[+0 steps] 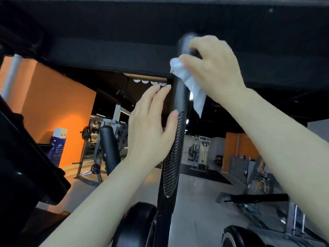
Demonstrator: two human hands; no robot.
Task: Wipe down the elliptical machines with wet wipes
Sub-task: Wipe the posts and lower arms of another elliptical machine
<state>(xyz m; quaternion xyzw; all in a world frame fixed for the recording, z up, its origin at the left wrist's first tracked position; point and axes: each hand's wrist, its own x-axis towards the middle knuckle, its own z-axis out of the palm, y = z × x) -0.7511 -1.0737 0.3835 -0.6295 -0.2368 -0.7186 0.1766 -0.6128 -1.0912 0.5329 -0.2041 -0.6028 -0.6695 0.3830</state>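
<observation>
A black upright handlebar arm (pixel 175 139) of the elliptical machine rises through the middle of the view, with a ribbed grip section lower down. My right hand (pixel 211 68) grips the rounded top of the handlebar with a white wet wipe (pixel 191 86) bunched under the fingers; the wipe's loose end hangs down the right side of the bar. My left hand (pixel 151 125) is beside the bar's left side, fingers straight, thumb touching the bar near the top of the ribbed section.
The elliptical's black console (pixel 26 157) fills the left edge. Black wheel housings (pixel 135 225) sit at the bottom. Behind are a black padded bench (pixel 108 148), weight racks, an orange wall (pixel 53 104) and grey floor.
</observation>
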